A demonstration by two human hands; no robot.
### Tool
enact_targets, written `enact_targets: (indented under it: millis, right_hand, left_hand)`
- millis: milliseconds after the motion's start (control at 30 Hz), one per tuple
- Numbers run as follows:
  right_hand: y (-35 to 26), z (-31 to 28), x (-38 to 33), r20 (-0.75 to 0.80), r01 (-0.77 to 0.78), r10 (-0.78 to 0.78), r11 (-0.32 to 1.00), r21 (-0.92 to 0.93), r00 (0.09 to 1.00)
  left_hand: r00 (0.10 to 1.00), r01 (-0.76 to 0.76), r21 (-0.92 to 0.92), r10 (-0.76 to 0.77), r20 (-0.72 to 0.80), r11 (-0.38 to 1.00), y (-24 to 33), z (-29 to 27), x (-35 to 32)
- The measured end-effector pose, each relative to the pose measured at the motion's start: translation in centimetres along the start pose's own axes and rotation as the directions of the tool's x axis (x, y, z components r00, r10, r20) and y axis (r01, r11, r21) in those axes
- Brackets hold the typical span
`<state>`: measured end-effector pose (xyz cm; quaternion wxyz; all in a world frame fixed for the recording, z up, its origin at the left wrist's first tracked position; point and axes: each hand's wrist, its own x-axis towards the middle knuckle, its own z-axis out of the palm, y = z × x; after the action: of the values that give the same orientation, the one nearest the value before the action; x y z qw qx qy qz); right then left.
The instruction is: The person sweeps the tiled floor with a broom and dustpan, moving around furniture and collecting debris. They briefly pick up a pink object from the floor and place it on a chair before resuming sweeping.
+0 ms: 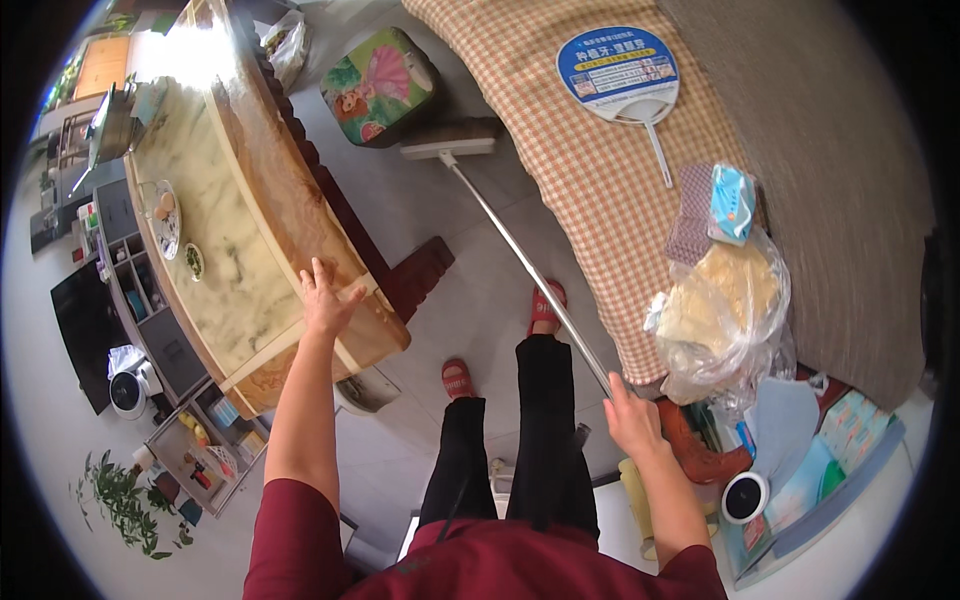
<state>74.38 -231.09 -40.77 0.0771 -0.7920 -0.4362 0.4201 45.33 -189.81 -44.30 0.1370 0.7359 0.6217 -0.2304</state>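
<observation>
My right hand [632,417] is closed around the upper end of a long silver broom handle [530,262]. The white broom head [448,147] with its dark bristles lies on the grey floor, beside a stool [375,88] with a colourful cartoon top. My left hand [328,300] has its fingers spread and holds nothing. It is at the near corner of a marble-topped wooden table [235,250]; I cannot tell whether it touches the edge.
On my right, a checked cover [560,130] lies on a sofa, bearing a paddle fan [620,75], a tissue pack [732,204] and a clear plastic bag [725,310]. A dark wooden table foot [415,275] juts over the floor. Plates [165,215] stand on the table.
</observation>
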Motion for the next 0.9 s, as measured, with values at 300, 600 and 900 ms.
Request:
enact_targets:
  millis: [300, 600, 900]
  right_hand:
    - [-2.6, -0.4, 10.3, -0.075, 0.127, -0.121, 0.989, 0.079, 0.99]
    - [-9.7, -3.9, 29.1, -0.119, 0.251, -0.254, 0.967, -0.039, 0.96]
    - [-17.6, -7.7, 43.4, -0.185, 0.178, -0.226, 0.953, -0.244, 0.956]
  left_hand:
    - [0.989, -0.075, -0.083, 0.063, -0.131, 0.994, 0.8, 1.1, -0.5]
    - [0.995, -0.028, -0.143, 0.014, -0.095, 0.989, 1.7, -0.3, -0.8]
    - [0.995, 0.006, -0.134, -0.019, -0.102, 0.991, 2.1, -0.9, -0.8]
